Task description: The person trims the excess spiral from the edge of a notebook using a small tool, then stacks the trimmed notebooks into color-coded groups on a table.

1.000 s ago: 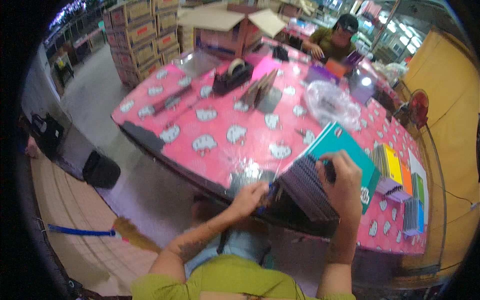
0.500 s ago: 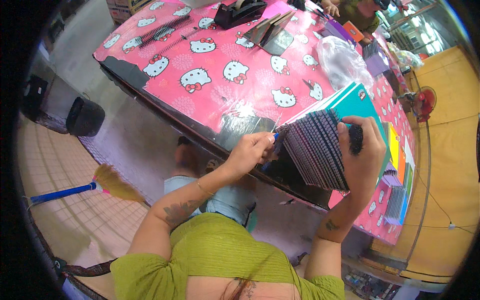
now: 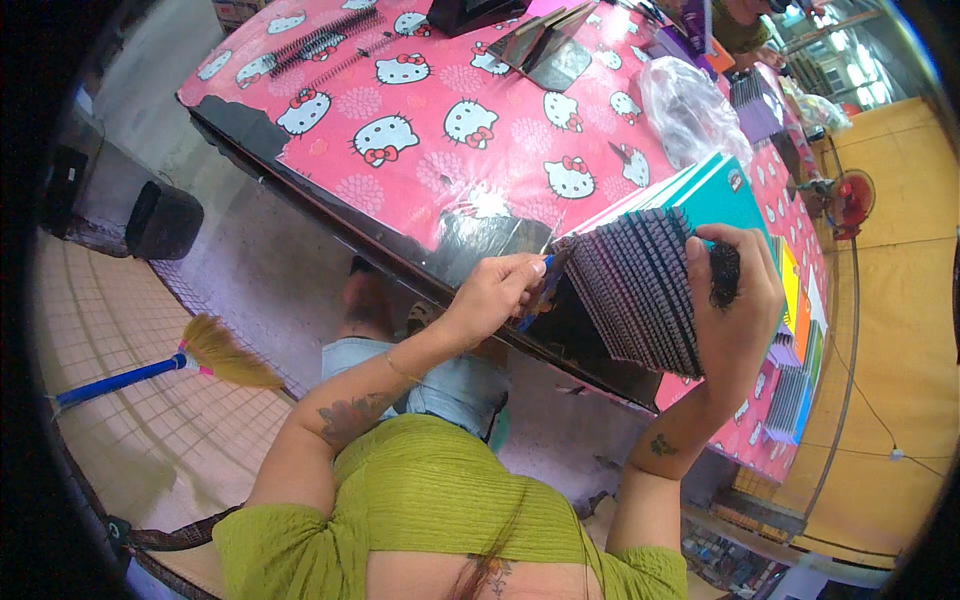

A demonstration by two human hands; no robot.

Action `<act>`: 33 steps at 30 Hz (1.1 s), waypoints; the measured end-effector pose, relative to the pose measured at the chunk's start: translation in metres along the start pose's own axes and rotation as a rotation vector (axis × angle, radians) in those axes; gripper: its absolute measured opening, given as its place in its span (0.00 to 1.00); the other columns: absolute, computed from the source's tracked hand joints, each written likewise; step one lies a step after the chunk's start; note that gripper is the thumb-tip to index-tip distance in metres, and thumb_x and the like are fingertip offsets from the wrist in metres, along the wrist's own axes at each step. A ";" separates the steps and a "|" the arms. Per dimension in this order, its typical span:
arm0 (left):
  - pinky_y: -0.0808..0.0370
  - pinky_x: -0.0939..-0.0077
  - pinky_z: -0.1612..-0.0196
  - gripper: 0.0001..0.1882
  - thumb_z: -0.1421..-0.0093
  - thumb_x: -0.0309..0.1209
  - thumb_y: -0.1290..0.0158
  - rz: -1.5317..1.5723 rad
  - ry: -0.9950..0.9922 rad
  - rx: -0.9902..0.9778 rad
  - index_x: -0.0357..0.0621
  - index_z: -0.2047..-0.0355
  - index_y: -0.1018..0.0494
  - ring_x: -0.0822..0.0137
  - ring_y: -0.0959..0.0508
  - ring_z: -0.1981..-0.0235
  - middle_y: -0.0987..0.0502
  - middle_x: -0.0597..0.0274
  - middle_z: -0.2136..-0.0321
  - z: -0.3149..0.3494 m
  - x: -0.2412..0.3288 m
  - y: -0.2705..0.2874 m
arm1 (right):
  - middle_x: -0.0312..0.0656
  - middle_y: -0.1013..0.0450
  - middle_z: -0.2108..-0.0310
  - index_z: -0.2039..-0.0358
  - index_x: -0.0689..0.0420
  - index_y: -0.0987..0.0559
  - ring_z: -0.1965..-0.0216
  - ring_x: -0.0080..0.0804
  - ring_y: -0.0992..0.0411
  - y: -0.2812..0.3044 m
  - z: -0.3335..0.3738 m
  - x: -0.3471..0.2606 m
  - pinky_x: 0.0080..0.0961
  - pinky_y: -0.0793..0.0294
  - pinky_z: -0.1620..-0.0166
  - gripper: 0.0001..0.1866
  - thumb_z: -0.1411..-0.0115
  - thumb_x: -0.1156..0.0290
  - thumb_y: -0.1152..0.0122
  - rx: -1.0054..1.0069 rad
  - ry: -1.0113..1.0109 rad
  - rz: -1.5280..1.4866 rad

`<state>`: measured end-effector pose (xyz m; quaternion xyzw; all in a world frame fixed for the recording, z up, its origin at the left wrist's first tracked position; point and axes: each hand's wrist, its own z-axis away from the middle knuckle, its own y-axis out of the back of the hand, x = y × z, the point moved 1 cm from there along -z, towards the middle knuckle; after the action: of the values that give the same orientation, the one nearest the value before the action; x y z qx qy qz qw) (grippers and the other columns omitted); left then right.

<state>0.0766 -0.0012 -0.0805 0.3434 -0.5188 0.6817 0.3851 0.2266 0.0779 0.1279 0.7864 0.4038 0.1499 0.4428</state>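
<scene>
A stack of spiral-bound notebooks [image 3: 640,290] leans at the table's near edge, its dark coil spines turned toward me. My right hand [image 3: 738,285] grips the right side of the stack, thumb on the spines and fingers curled. A fuzzy black bundle [image 3: 724,276] shows inside that curl; I cannot make out what it is. My left hand [image 3: 503,290] is closed on a small blue-handled tool [image 3: 549,262], whose dark tip meets the left end of the spines. Its kind is mostly hidden by the fingers. Behind the stack lie teal-covered notebooks [image 3: 722,200].
The table's pink patterned cover [image 3: 430,130] holds loose black coils [image 3: 325,45], a dark metal stand [image 3: 545,50] and a clear plastic bag [image 3: 690,110]. More notebooks [image 3: 790,405] stand at right, near a red fan [image 3: 853,203]. A broom [image 3: 225,355] lies left.
The view has shifted slightly, moving the table's things a little. Both hands keep their hold on the stack and the tool, with the tool's tip still at the spines.
</scene>
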 end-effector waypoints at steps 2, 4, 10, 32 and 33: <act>0.27 0.83 0.70 0.18 0.31 0.40 0.58 -0.016 0.005 -0.008 0.37 0.57 0.26 0.74 0.23 0.71 0.28 0.68 0.72 -0.002 0.001 -0.001 | 0.45 0.29 0.73 0.67 0.60 0.23 0.75 0.38 0.29 0.000 0.000 0.000 0.31 0.31 0.70 0.07 0.46 0.74 0.34 -0.002 -0.005 0.000; 0.29 0.83 0.72 0.18 0.32 0.39 0.57 -0.016 0.017 -0.001 0.37 0.55 0.26 0.75 0.24 0.72 0.28 0.69 0.72 -0.004 0.004 -0.001 | 0.45 0.29 0.73 0.67 0.60 0.23 0.75 0.38 0.29 -0.001 0.000 -0.001 0.30 0.31 0.70 0.07 0.45 0.74 0.34 -0.004 -0.012 0.001; 0.33 0.74 0.74 0.18 0.34 0.34 0.52 -1.289 -1.000 0.512 0.39 0.47 0.28 0.74 0.29 0.78 0.28 0.70 0.74 0.004 0.015 -0.014 | 0.45 0.29 0.73 0.68 0.59 0.23 0.75 0.38 0.29 -0.001 -0.001 0.000 0.31 0.31 0.70 0.07 0.46 0.74 0.34 -0.006 -0.007 0.004; 0.27 0.81 0.73 0.17 0.32 0.39 0.58 0.057 0.113 0.035 0.37 0.62 0.26 0.71 0.22 0.72 0.29 0.68 0.74 -0.002 0.001 0.001 | 0.44 0.30 0.74 0.68 0.59 0.23 0.77 0.38 0.30 -0.001 0.000 0.001 0.30 0.32 0.72 0.07 0.46 0.74 0.33 0.016 0.012 -0.019; 0.27 0.81 0.73 0.17 0.32 0.39 0.59 0.070 0.112 0.049 0.38 0.64 0.26 0.71 0.22 0.72 0.30 0.68 0.75 -0.003 0.001 -0.001 | 0.44 0.30 0.74 0.68 0.59 0.23 0.77 0.38 0.30 -0.001 0.000 0.001 0.30 0.32 0.72 0.07 0.46 0.74 0.33 0.017 0.009 -0.018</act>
<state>0.0768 0.0022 -0.0799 0.2957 -0.4914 0.7252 0.3810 0.2266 0.0789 0.1274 0.7857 0.4139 0.1461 0.4358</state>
